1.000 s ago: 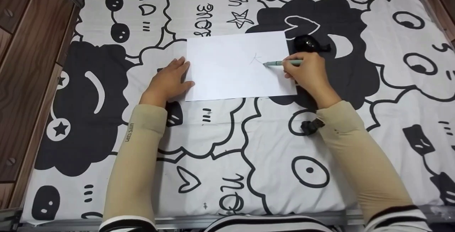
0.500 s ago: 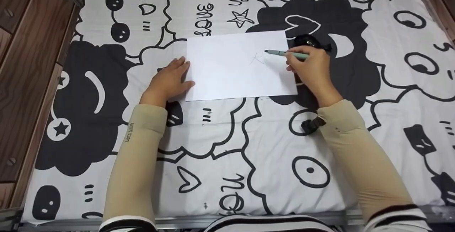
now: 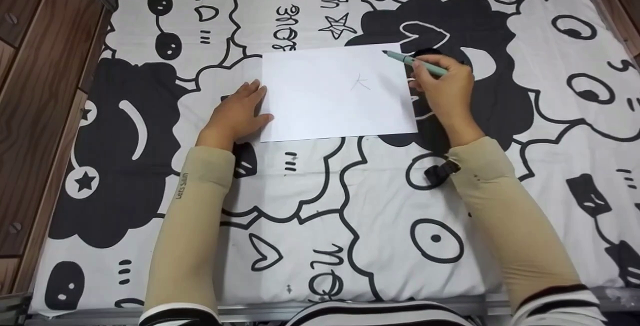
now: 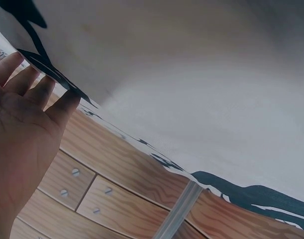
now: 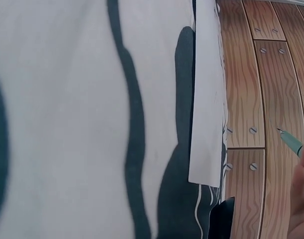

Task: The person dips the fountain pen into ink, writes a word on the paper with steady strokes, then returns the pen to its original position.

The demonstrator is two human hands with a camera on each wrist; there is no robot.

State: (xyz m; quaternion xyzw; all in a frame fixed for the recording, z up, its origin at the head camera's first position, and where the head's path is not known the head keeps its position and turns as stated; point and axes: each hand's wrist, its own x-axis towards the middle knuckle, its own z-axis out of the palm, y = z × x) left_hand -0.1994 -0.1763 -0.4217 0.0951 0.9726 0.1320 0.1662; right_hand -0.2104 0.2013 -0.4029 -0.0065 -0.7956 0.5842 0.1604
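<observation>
A white sheet of paper (image 3: 310, 101) lies on the patterned bedsheet, with thin pen strokes (image 3: 360, 82) like a letter K on its right half. My left hand (image 3: 240, 111) rests at the paper's left edge, fingers loosely spread and thumb on the margin. My right hand (image 3: 447, 93) pinches a light green pen (image 3: 422, 64) between thumb and fingers; the dark tip points toward the upper right corner of the sheet. In the right wrist view the pen (image 5: 291, 143) shows its tip raised away from the paper (image 5: 206, 124). The right hand partly hides a shiny black object (image 3: 427, 54).
A white bedsheet (image 3: 300, 191) with black cartoon prints covers the surface. Wood-patterned panels (image 3: 45, 66) border it at the left and back. A small black item (image 3: 440, 173) sits beside the right sleeve (image 3: 500, 211).
The right hand has lifted the pen from the strokes and carried it up and right toward the paper's corner, covering more of the black object. The left hand and paper have stayed put.
</observation>
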